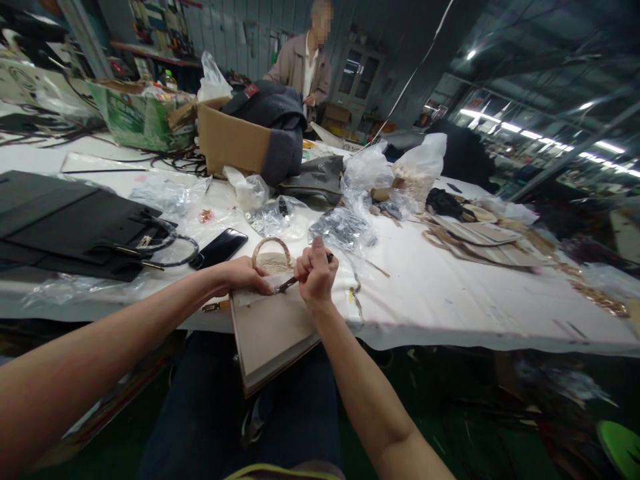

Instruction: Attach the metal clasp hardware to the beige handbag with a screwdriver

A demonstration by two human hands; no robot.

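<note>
A beige handbag (273,333) rests tilted against the table's front edge, over my lap. Its round handle (271,241), wrapped in clear film, stands up beyond my fingers. My left hand (246,275) is closed on the bag's upper edge, the thumb pressed near the handle's base. In the fist of my right hand (316,273) is a slim dark tool (287,285). Its tip points down and left, close to my left thumb at the bag's top edge. The tool's exact kind is hard to make out, as my fist covers most of its grip.
A black phone (220,248) and a dark handbag (70,223) lie to the left. Behind are a cardboard box (233,140) with dark cloth, a green box (135,120) and plastic bags (345,227). Flat beige pieces (480,240) lie right. Another person (305,63) stands across the table.
</note>
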